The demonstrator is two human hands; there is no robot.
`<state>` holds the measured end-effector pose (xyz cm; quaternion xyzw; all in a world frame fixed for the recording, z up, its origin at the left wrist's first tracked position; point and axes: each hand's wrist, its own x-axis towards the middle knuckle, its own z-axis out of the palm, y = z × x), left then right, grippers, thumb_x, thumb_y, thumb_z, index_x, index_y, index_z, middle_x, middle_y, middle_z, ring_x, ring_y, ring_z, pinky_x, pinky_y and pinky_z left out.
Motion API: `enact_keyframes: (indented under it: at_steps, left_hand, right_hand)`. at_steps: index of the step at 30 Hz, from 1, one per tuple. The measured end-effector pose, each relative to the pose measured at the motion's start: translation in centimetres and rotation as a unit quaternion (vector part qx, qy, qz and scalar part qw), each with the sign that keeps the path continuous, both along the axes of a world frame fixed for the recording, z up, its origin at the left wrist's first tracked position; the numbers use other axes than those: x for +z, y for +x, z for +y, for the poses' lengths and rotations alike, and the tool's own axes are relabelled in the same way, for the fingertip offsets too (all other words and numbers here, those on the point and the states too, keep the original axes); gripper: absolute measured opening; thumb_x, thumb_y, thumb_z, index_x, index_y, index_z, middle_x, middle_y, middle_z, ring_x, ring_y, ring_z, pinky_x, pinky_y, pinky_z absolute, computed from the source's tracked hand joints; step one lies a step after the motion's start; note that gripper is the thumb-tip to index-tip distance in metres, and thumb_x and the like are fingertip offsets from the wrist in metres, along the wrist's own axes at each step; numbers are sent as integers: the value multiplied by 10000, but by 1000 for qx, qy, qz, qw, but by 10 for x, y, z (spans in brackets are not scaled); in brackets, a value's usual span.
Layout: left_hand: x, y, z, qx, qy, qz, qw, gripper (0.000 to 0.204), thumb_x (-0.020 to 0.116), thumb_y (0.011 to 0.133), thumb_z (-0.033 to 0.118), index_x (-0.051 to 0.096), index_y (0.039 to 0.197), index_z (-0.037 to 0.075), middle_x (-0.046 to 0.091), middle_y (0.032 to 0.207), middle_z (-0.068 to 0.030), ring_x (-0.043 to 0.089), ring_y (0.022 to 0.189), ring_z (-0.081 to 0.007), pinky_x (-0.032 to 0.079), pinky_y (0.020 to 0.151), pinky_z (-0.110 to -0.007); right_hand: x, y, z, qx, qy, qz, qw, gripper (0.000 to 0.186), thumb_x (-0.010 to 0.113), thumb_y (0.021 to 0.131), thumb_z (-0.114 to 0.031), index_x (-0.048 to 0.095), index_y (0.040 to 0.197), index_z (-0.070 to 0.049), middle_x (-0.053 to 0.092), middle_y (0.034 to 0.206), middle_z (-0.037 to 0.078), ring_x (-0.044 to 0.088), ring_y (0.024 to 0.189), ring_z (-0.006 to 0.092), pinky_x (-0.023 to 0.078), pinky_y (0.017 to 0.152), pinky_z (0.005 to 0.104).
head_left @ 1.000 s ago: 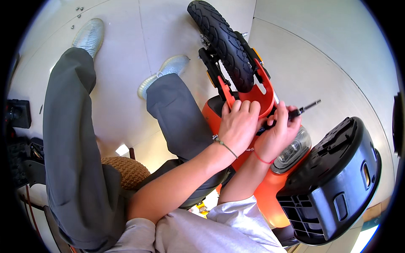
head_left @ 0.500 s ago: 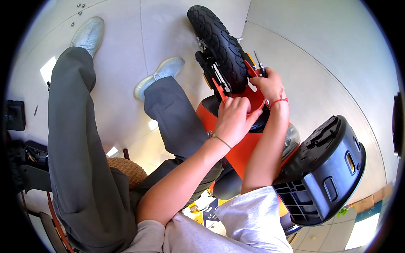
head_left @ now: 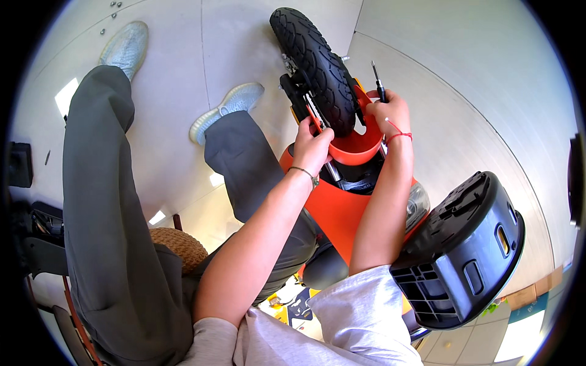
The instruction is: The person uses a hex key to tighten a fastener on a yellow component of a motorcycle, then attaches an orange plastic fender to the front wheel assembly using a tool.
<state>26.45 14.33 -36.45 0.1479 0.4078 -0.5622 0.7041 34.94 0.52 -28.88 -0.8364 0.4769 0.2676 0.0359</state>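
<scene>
An orange-red mudguard [head_left: 352,157] curves around the lower end of a black treaded tyre [head_left: 317,73] on a small two-wheeled vehicle. My left hand [head_left: 313,144] closes its fingers and thumb on the mudguard's left side, beside the fork. Over at the right side, my right hand [head_left: 390,114] is closed around a screwdriver [head_left: 381,91], black-handled with its thin shaft pointing up. The same hand also grips the mudguard's right arm; some of its fingers are hidden. Below the mudguard lies an orange-red body panel [head_left: 339,213], with metal fork tubes showing between.
A black plastic seat-shaped box [head_left: 464,250] stands close to my right forearm. Several small metal parts [head_left: 113,15] lie on the floor at far left. A woven seat [head_left: 180,247] is beside my leg, and a cardboard piece [head_left: 525,296] sits at lower right.
My left hand has moved left and up from the mudguard's lower rim to its left side, uncovering the rim and fork tubes. My right hand stays at the right side, the screwdriver shifting slightly.
</scene>
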Motion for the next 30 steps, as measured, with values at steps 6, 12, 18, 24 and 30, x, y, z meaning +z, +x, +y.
enact_keyframes:
  at_steps: [6, 12, 18, 24, 30]
  left_hand:
    - [-18, 4, -1, 5, 32, -8, 999, 262, 517, 841, 99, 586, 1089, 52, 594, 912, -23, 614, 822, -133, 551, 781, -376]
    - [-38, 5, -1, 30, -14, 12, 999, 225, 514, 890, 164, 593, 1062, 41, 609, 976, -58, 644, 861, -203, 535, 829, -387]
    - [-33, 1, -6, 63, -12, 22, 998, 328, 502, 920, 219, 552, 1208, 70, 613, 1034, -51, 631, 906, -187, 506, 864, -355]
    - [-8, -16, -8, 137, -13, 67, 988, 566, 469, 972, 359, 283, 1480, 192, 453, 1367, -1, 452, 1221, -122, 391, 988, -378]
    - [1, -23, -10, 179, -14, 93, 979, 580, 445, 981, 396, 254, 1490, 194, 386, 1435, -5, 387, 1296, -141, 335, 1033, -373]
  right_hand:
    - [-19, 9, 2, 43, -52, 29, 997, 193, 614, 690, -55, 695, 865, -44, 645, 684, 95, 627, 637, 206, 492, 628, 322]
    - [-40, 17, -8, -34, -18, 4, 999, 151, 610, 689, -48, 691, 816, -60, 650, 707, 92, 618, 670, 206, 480, 649, 319]
    - [-40, 15, -10, -51, 1, -13, 999, 173, 619, 689, -57, 684, 848, -35, 625, 696, 79, 601, 662, 192, 470, 636, 316]
    - [-24, 1, 4, -58, -7, -75, 996, 225, 663, 690, -105, 660, 874, 24, 633, 708, 89, 595, 630, 191, 465, 624, 305]
    - [-3, -18, 28, 22, -67, -92, 993, 310, 679, 775, -147, 634, 988, 73, 646, 787, 78, 584, 723, 146, 469, 683, 273]
